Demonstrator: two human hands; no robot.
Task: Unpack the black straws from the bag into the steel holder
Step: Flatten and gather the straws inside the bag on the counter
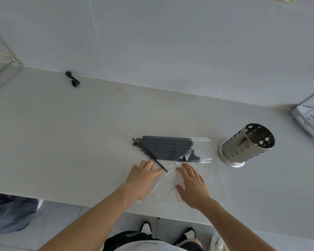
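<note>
A bundle of black straws [168,148] lies on the pale counter, its right end still inside a clear plastic bag [166,180]. One straw [150,154] lies slanted across the bundle's left end, pointing toward my hands. My left hand [143,178] rests on the bag's left edge with its thumb tucked under the plastic and its fingertips by the slanted straw's near end. My right hand [193,185] lies flat on the bag with fingers spread. The perforated steel holder [246,144] stands upright and empty to the right of the bundle.
A small black object [72,79] lies near the wall at the back left. A white perforated tray [310,122] sits at the far right, a clear container [2,69] at the far left. The counter's front edge [98,207] runs just below my wrists.
</note>
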